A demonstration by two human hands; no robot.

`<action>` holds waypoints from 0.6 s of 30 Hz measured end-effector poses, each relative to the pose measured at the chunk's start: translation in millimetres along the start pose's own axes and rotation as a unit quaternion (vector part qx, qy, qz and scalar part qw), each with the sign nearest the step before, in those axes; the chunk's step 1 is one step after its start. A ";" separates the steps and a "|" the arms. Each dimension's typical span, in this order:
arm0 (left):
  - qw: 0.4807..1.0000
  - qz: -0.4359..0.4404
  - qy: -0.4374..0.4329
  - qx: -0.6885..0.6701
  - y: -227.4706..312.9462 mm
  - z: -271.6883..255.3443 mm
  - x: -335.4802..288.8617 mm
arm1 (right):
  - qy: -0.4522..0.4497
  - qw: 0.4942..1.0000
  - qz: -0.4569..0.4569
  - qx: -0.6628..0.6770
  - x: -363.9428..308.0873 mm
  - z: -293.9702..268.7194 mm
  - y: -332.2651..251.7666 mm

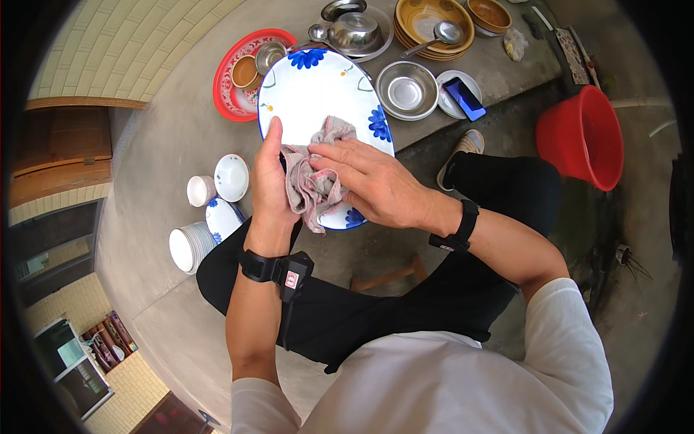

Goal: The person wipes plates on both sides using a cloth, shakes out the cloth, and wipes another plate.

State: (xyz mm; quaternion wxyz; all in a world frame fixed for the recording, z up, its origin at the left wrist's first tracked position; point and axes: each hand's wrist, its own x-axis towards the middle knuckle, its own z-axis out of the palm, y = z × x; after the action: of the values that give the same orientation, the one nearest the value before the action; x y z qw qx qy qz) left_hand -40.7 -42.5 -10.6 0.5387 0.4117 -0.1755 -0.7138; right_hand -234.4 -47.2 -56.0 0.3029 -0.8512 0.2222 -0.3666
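Observation:
A large oval white plate (314, 94) with a blue rim and blue flowers is raised in front of me, above my knees. My left hand (271, 181) grips its left edge, thumb lying along the upper face; the other fingers are mostly hidden. Against the lower half of the plate, my right hand (383, 181) presses a crumpled grey-pink cloth (314, 192), its fingers bent over the fabric. Part of the cloth drapes past the plate's lower left edge, by the left palm.
Beyond the plate stand a red basin (230, 69), a steel bowl (407, 90), stacked brown bowls (406, 22) with a ladle (447, 33), and a phone (464, 99) on a saucer. Stacked white bowls (189, 247) sit left of my knee. A red bucket (578, 137) is at right.

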 end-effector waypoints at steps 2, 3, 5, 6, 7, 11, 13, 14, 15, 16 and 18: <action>0.998 0.022 0.017 0.063 1.6 5.5 -2.2 | 0.060 0.997 0.016 -0.048 14.7 -8.1 12.9; 0.990 0.048 0.038 0.124 0.6 7.7 -4.7 | 0.093 0.993 0.023 -0.064 20.9 -15.0 16.7; 0.986 0.066 0.005 0.152 1.1 14.3 -8.2 | 0.161 0.983 0.027 -0.079 28.3 -19.5 28.1; 0.984 0.081 0.016 0.159 -1.3 20.1 -8.3 | 0.171 0.982 0.029 -0.081 28.5 -20.1 29.4; 0.981 0.097 0.028 0.166 -3.9 23.1 -8.1 | 0.171 0.981 0.034 -0.083 25.7 -17.5 27.4; 0.966 0.105 0.021 0.233 -3.7 6.7 -5.9 | 0.157 0.984 0.024 0.082 15.7 1.2 7.7; 0.987 0.041 0.031 0.152 2.4 0.2 -4.5 | 0.091 0.990 0.006 0.110 3.2 14.1 -12.8; 0.992 0.046 0.065 0.102 6.1 3.7 -5.7 | 0.070 0.987 -0.008 0.143 -1.2 16.4 -19.3; 0.992 0.058 0.097 0.060 10.9 21.5 -10.4 | 0.049 0.984 -0.020 0.172 -6.0 15.4 -20.2; 0.991 0.074 0.095 0.055 11.1 22.4 -9.9 | 0.042 0.984 -0.027 0.170 -8.4 14.2 -15.4; 0.990 0.094 0.093 0.054 13.7 22.7 -8.4 | 0.031 0.994 -0.032 0.099 -8.6 4.5 -3.1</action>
State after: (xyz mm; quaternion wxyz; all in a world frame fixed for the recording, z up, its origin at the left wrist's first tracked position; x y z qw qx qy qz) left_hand -49.1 -44.1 15.9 0.5946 0.4864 -0.2013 -0.6077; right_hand -235.9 -38.3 -60.5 0.3668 -0.8116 0.1668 -0.4229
